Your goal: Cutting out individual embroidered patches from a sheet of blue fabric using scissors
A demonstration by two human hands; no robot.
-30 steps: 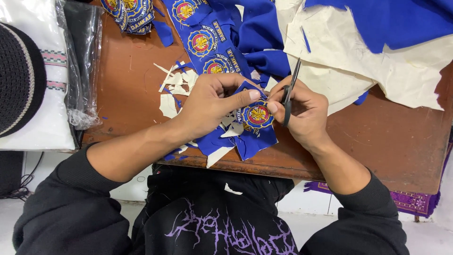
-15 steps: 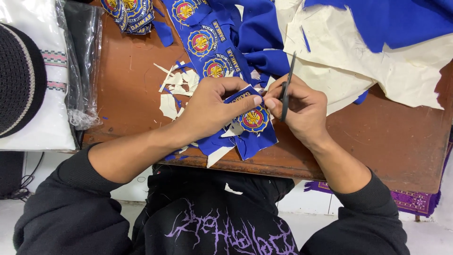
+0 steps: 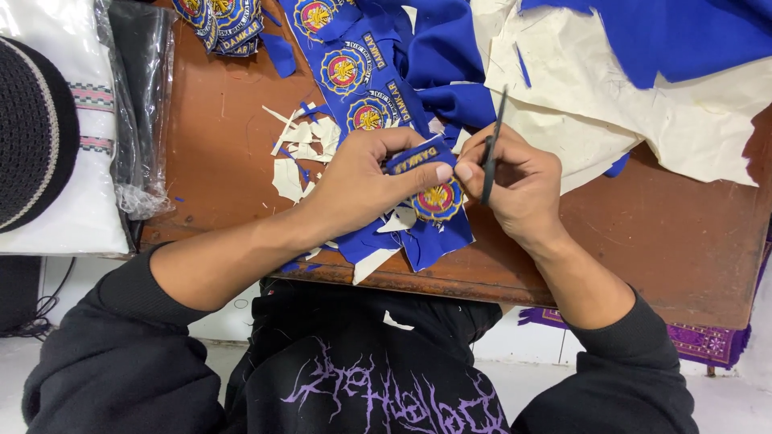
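Has drawn the left hand (image 3: 362,189) in since a second ago, thumb now meeting the right hand (image 3: 519,189) over the round embroidered patch (image 3: 438,201), and has swung the slim black tool (image 3: 492,145) from 1 o'clock to nearly 12; probably a fresh bite at the patch's edge. Pinches the patch with the left hand and clenches the tool in the right, at 6 o'clock on the brown table (image 3: 683,257). Lays the blue strip (image 3: 426,241) with its long axis running from 11 to 5 o'clock.
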